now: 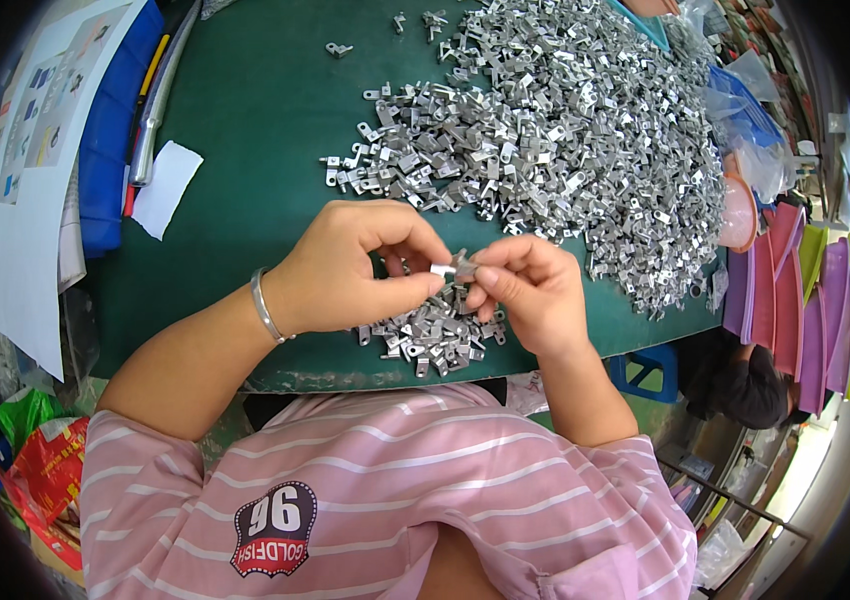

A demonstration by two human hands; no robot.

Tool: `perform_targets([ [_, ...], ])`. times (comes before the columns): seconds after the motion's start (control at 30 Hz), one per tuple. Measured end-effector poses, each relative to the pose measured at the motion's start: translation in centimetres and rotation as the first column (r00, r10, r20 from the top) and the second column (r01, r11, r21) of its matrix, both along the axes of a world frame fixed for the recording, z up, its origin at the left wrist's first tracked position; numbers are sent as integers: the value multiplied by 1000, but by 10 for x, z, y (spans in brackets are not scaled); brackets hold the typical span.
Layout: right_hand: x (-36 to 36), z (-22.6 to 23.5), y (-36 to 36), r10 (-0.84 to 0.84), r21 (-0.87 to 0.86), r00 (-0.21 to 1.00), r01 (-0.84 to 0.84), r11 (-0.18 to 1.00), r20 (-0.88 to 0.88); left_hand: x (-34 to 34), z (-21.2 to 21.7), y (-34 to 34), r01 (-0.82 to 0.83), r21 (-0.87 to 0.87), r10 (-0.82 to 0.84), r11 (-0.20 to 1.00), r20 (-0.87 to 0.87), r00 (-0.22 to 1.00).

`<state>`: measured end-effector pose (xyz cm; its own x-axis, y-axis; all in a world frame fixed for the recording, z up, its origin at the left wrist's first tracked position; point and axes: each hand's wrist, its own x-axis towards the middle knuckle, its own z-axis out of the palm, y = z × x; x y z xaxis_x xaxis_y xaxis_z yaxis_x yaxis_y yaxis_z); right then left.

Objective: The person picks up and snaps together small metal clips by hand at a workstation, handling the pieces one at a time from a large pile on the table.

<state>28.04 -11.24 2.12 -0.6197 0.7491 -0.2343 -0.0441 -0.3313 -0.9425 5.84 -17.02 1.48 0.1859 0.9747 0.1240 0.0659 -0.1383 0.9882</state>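
Observation:
My left hand (360, 265) is closed, thumb and forefinger pinching a small shiny metal bracket (442, 270). Right beside it, my right hand (535, 290) pinches another small metal bracket (465, 267) between thumb and forefinger. The two pieces meet or nearly meet; whether they are joined cannot be made out. Just below the hands lies a small pile of metal brackets (435, 335) near the table's front edge. Beyond the hands a much larger heap of similar brackets (585, 130) spreads over the green table (245, 130).
A blue bin (105, 130) with a printed sheet (35, 150) stands at the left, by a torn white paper (167, 188). A few loose brackets (339, 49) lie far off. At right are colourful plastic strips (805, 290), a blue stool (645, 372) and another person (745, 385).

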Motion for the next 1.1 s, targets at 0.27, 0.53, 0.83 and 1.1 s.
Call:
perform_targets([
  [0.27,-4,2,13,-247,897,900,-259,358,359,-5,-5,4,125,234,-84,964,-179,980],
  [0.53,-9,-4,30,-386,892,805,-386,236,451,-6,-6,5,41,226,0,973,-180,984],
  [0.83,-13,11,15,-49,57,992,43,997,118,3,-3,3,-114,117,118,987,-29,993],
  [1.1,-25,15,7,3,323,960,-97,941,281,1,-1,2,-49,-70,51,996,25,998],
])
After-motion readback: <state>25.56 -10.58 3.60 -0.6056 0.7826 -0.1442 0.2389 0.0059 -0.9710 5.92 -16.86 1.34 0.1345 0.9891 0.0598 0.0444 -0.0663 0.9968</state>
